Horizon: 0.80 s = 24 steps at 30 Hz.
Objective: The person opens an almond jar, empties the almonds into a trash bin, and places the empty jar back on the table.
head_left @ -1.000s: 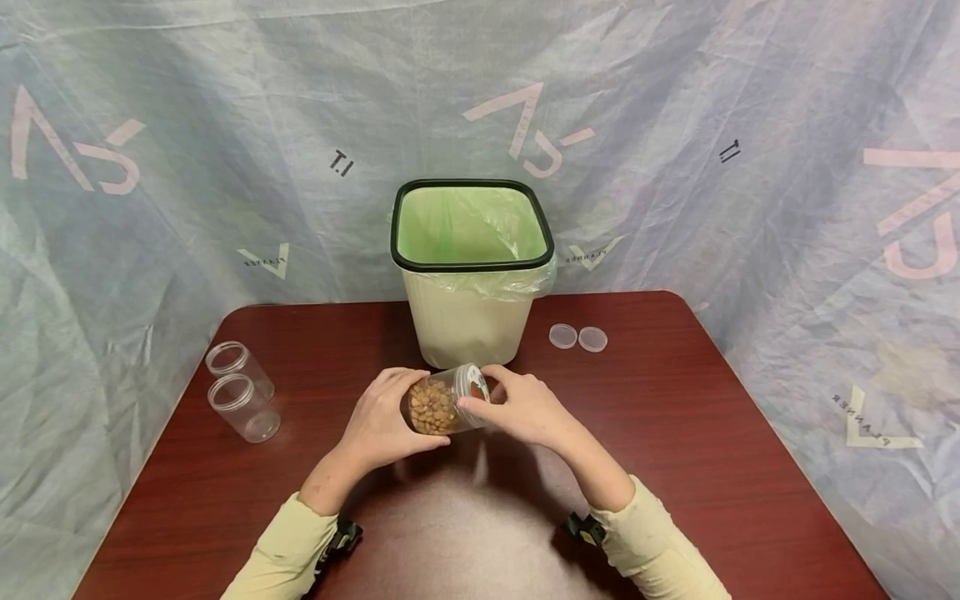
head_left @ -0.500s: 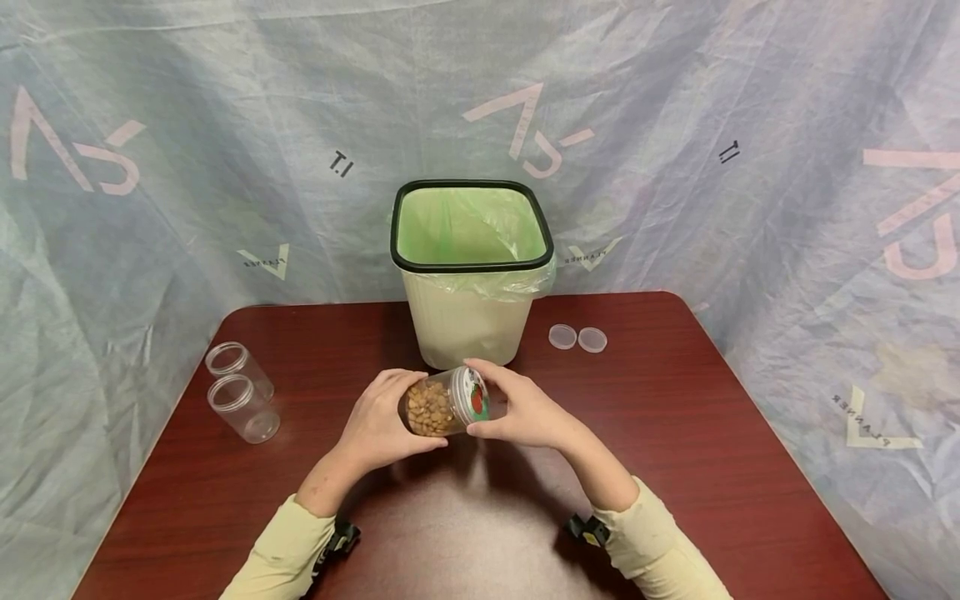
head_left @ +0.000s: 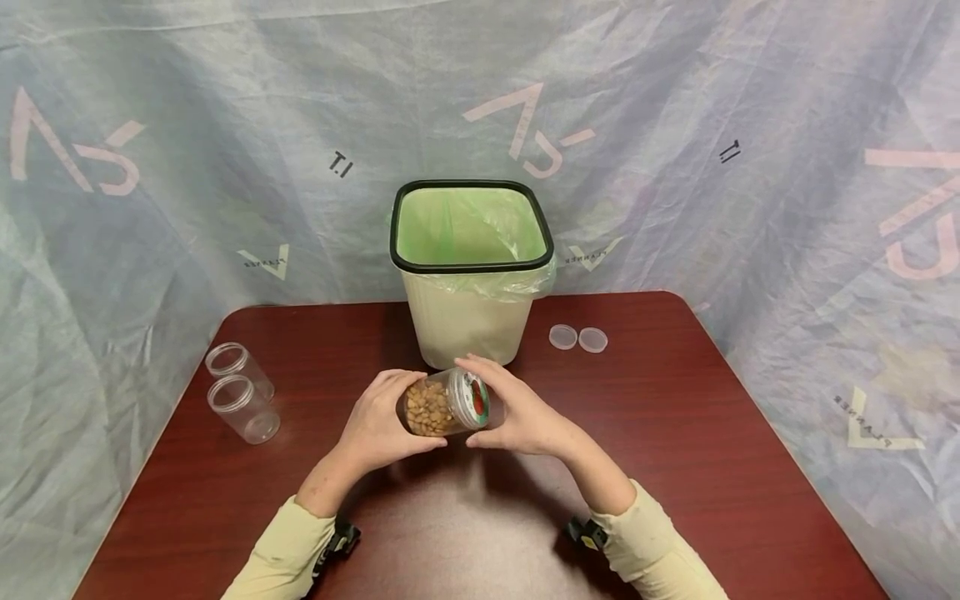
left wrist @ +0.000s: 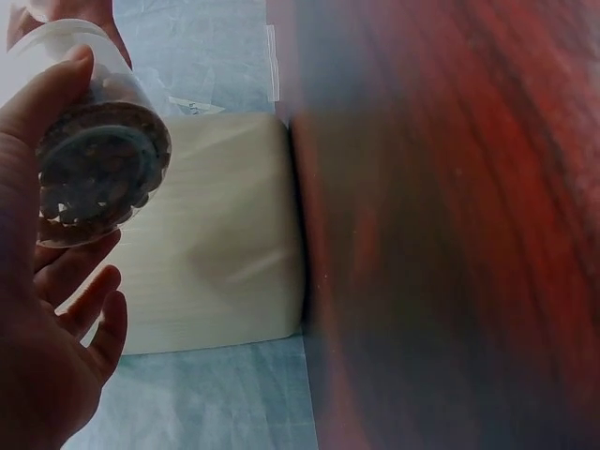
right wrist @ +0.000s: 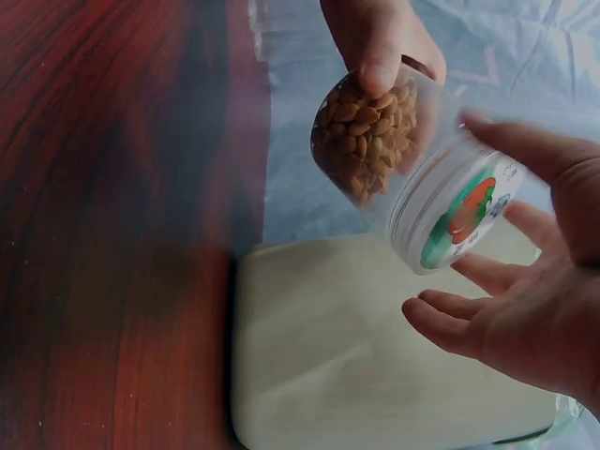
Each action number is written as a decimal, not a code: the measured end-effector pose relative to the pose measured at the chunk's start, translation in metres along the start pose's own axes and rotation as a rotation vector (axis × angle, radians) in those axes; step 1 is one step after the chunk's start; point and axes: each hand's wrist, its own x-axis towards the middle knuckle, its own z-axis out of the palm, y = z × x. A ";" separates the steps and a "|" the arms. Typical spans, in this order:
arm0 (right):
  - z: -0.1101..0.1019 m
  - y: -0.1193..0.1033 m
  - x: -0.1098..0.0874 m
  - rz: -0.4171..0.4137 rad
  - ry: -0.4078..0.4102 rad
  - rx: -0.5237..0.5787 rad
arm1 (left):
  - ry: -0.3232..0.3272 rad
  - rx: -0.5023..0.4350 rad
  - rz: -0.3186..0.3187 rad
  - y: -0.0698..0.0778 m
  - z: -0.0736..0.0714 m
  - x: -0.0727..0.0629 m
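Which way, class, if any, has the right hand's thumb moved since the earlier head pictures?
Yes: judged against the unmoved bin, the thumb of the right hand has shifted toward the person, away from the bin's base.

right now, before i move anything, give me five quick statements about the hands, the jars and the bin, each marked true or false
1. The left hand holds the filled jar. True.
2. The filled jar stands upright on the table. False: it is held tilted above the table.
3. Two clear jars are on the left side of the table. True.
4. The bin has no bag in it. False: a greenish liner lines the bin.
5. Two small clear discs lie to the right of the bin. True.
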 end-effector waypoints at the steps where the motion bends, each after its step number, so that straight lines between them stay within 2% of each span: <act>1: 0.000 -0.001 0.000 0.009 0.008 -0.011 | 0.004 -0.002 0.002 0.000 0.000 0.000; 4: 0.002 -0.002 0.001 0.074 0.059 -0.063 | 0.017 -0.003 0.010 0.000 0.002 -0.001; 8: 0.005 -0.004 0.003 0.283 0.126 -0.171 | 0.030 -0.003 0.019 -0.001 0.003 0.000; 11: 0.006 -0.005 0.003 0.440 0.128 -0.227 | 0.033 -0.002 0.019 -0.001 0.004 0.000; 14: 0.006 -0.007 0.004 0.539 0.109 -0.245 | 0.030 0.000 0.013 -0.002 0.004 0.000; 19: 0.005 -0.010 0.005 0.607 0.081 -0.244 | 0.029 -0.005 0.010 -0.002 0.005 0.000; 24: 0.006 -0.009 0.006 0.598 0.068 -0.253 | 0.023 0.000 0.011 -0.002 0.005 0.000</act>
